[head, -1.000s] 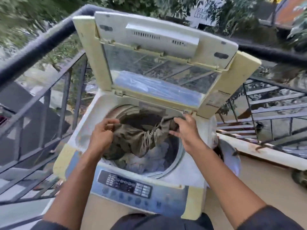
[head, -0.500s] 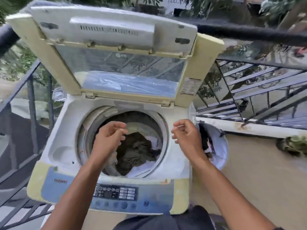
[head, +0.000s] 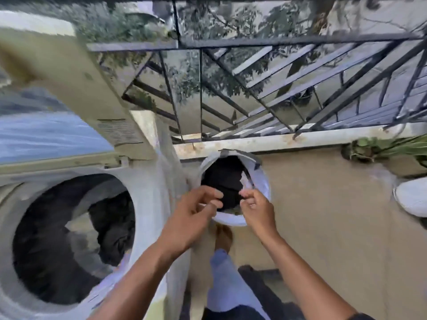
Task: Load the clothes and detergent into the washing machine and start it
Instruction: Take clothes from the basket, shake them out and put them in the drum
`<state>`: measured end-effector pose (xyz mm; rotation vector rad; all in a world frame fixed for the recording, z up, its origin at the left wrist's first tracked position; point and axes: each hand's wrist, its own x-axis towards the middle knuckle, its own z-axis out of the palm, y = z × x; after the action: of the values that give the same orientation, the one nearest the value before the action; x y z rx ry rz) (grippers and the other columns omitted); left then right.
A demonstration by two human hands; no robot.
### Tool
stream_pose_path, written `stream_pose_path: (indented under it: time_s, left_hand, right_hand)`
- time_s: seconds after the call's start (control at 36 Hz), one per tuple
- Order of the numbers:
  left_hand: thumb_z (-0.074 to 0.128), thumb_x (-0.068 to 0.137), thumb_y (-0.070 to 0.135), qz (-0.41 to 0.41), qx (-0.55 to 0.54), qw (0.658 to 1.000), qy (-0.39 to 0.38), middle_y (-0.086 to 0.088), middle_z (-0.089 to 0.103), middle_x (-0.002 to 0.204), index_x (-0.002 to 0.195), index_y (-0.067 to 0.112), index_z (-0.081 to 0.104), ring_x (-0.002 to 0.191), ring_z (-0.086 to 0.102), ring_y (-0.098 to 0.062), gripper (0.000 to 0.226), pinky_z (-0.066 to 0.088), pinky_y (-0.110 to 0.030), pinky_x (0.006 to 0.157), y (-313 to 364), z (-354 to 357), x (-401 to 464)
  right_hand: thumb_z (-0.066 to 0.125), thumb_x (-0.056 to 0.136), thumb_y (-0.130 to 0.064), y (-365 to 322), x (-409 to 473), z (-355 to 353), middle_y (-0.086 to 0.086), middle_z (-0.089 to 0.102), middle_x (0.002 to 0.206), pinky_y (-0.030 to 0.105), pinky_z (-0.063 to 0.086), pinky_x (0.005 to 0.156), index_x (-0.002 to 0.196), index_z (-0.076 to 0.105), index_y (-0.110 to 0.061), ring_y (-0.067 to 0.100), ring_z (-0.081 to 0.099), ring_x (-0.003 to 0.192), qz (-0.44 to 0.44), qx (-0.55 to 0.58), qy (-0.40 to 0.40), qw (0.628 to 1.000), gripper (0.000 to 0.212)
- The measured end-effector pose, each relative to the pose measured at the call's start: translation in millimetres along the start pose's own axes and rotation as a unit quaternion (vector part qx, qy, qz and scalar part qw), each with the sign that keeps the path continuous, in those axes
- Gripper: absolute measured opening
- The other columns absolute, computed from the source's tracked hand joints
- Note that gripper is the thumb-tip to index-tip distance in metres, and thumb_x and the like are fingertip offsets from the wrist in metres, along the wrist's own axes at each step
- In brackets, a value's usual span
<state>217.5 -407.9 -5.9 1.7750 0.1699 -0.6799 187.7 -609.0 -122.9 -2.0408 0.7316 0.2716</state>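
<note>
The top-loading washing machine (head: 147, 204) fills the left, its lid (head: 69, 84) raised. Dark clothes (head: 115, 227) lie inside its drum. To its right on the floor stands a white laundry basket (head: 261, 181) with dark clothes (head: 221, 176) in it. My left hand (head: 194, 215) and my right hand (head: 256, 209) hover side by side over the basket's near rim, fingers curled and apart, nothing in either. No detergent is visible.
A black metal railing (head: 254, 88) runs along a low white ledge (head: 277, 142) behind the basket. A potted plant (head: 379, 151) and a white round object (head: 413, 197) sit at the right. My bare foot (head: 223, 236) stands on the tan floor (head: 323, 227) below the basket.
The olive garment was dropped into the drum. The view then swung right, and both hands moved from above the drum to over the laundry basket.
</note>
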Motion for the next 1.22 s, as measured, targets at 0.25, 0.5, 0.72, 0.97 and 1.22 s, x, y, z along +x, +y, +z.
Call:
stream_pose_path:
  time_s: [0.25,0.5,0.72,0.97,1.22]
  left_hand:
    - [0.064,0.093,0.002,-0.128,0.032,0.99,0.053,-0.009,0.076,0.099,0.089,0.034,0.07,0.1,0.072,-0.03,0.033,0.055,-0.053,0.099,-87.5,86.1,125.2]
    - [0.061,0.096,0.007,-0.2,0.046,0.977,0.054,-0.005,0.076,0.104,0.095,0.029,0.069,0.105,0.071,-0.022,0.023,0.054,-0.035,0.095,-164.0,117.0,186.7]
    - [0.063,0.099,0.017,-0.239,0.051,0.967,0.076,0.013,0.075,0.095,0.107,0.029,0.074,0.075,0.065,0.011,0.018,0.045,-0.007,0.067,-190.0,122.0,171.1]
    - [0.062,0.101,0.018,-0.261,0.036,0.96,0.097,0.017,0.074,0.1,0.11,0.031,0.072,0.082,0.063,0.019,0.019,0.045,-0.003,0.066,-157.2,106.4,142.4]
    - [0.065,0.095,0.028,-0.274,0.001,0.953,0.129,0.011,0.067,0.13,0.152,0.038,0.04,0.114,0.066,-0.012,0.063,0.047,-0.016,0.074,-80.6,90.7,103.5]
  right_hand:
    - [0.059,0.094,-0.015,95.5,117.9,34.1,0.004,0.075,0.106,0.033,0.052,0.089,0.123,0.067,-0.018,0.023,0.069,0.102,0.029,-0.12,-0.096,0.988,0.031]
    - [0.062,0.095,-0.037,157.3,233.6,92.4,0.012,0.063,0.125,0.049,0.052,0.098,0.141,0.047,-0.022,0.038,0.059,0.119,0.048,-0.261,-0.197,0.944,0.05]
    - [0.067,0.091,-0.026,173.9,273.8,136.5,0.018,0.067,0.117,0.037,0.05,0.079,0.122,0.054,-0.008,0.039,0.064,0.101,0.11,-0.268,-0.203,0.935,0.038]
    - [0.059,0.091,-0.014,108.1,198.7,101.1,-0.003,0.031,0.061,0.034,0.025,0.056,0.069,0.03,-0.018,0.017,0.032,0.059,0.017,-0.071,-0.103,0.992,0.036]
    - [0.059,0.098,-0.023,-41.8,71.6,-8.7,0.014,0.046,0.087,0.032,0.038,0.076,0.082,0.053,-0.018,0.015,0.048,0.081,-0.032,0.184,-0.206,0.961,0.018]
